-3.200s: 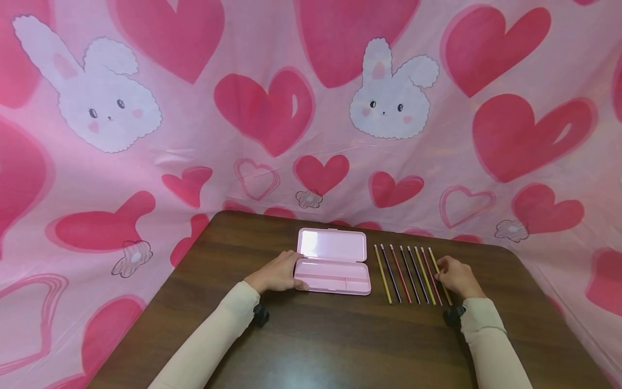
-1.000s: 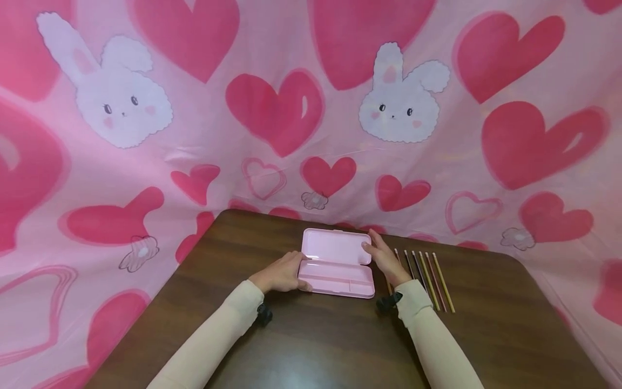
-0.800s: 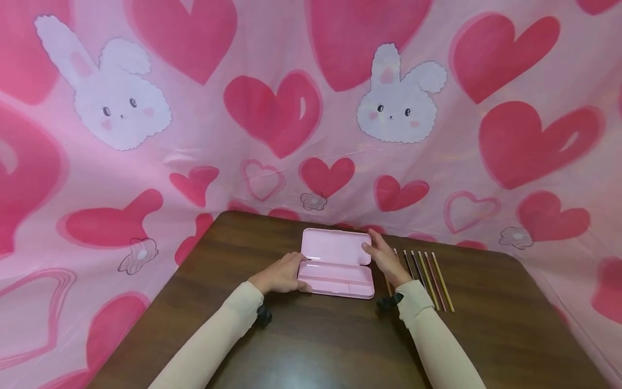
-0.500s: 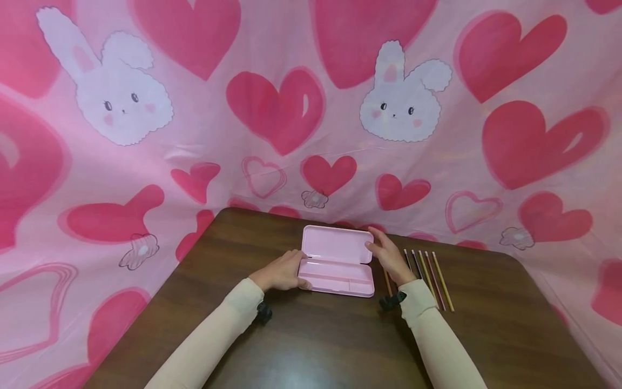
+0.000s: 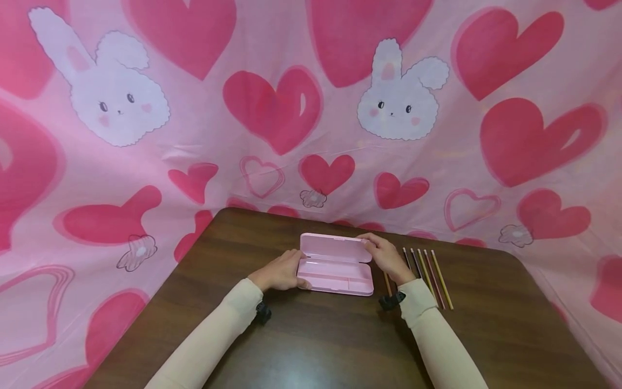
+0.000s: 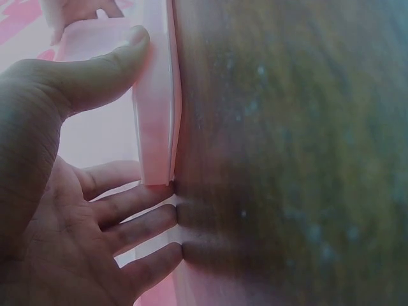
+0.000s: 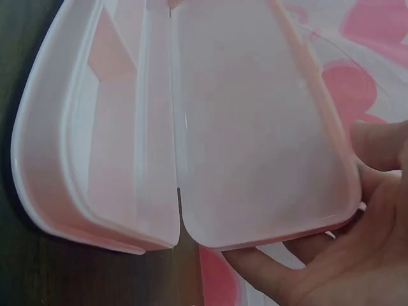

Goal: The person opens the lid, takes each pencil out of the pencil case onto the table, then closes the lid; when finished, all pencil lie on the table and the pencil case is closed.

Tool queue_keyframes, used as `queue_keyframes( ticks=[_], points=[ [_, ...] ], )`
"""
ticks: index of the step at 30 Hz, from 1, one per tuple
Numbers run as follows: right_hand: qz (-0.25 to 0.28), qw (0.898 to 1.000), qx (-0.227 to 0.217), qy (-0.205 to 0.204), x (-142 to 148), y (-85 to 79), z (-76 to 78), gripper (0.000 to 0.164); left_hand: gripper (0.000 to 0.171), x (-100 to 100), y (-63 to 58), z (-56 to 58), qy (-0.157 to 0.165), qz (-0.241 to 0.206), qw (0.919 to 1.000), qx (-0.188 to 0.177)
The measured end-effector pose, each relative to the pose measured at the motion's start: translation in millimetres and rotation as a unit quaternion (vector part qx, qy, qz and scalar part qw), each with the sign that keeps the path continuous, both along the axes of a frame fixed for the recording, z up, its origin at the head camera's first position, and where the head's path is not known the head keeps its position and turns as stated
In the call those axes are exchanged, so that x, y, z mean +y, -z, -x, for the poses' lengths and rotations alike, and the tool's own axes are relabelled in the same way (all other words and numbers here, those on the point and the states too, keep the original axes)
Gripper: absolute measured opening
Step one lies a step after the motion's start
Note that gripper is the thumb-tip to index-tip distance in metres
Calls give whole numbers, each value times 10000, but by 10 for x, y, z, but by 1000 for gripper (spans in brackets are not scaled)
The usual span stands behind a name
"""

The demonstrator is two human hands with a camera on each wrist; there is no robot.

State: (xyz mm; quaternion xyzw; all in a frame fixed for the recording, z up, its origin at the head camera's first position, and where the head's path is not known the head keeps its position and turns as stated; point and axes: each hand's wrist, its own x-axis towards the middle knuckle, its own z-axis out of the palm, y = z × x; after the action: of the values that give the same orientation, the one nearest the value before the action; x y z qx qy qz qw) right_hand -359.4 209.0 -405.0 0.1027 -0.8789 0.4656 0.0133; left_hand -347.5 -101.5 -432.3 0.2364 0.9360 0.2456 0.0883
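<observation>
A pink pencil case (image 5: 335,292) lies open on the table, with a long slot and divided smaller compartments inside that hold nothing. Its lid (image 5: 335,248) stands tilted up from the hinge. My left hand (image 5: 278,272) grips the left end of the base; in the left wrist view the thumb (image 6: 105,73) lies over the front wall and the fingertips touch the table. My right hand (image 5: 389,259) holds the lid's right end. In the right wrist view, its thumb (image 7: 379,145) is by the lid's edge and its fingers reach behind the lid.
Several pencils lie side by side right of the case; the rightmost is a yellow pencil (image 5: 442,280). My right hand and wrist cover part of the row. A pink cloth (image 5: 272,178) with hearts and rabbits hangs behind the brown table (image 5: 301,346).
My right hand has moved left from the rightmost pencil to the case's lid. In the last half second the lid has tipped up toward me. The left hand has kept its grip.
</observation>
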Motion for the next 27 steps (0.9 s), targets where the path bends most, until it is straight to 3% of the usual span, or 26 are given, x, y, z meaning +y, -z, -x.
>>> queue_keyframes(
  ticks=[12,18,27],
  points=[
    [-352,9983,-149,-449,61,-68,-48,31,86,5,22,9,40,33,9999,97],
    [-433,9977,-249,-452,105,-70,-40,32,85,8,46,12,51,-93,9999,83],
    [-317,9947,-634,-742,140,-73,-37,35,91,-23,31,-33,-266,-157,9995,37]
  ],
)
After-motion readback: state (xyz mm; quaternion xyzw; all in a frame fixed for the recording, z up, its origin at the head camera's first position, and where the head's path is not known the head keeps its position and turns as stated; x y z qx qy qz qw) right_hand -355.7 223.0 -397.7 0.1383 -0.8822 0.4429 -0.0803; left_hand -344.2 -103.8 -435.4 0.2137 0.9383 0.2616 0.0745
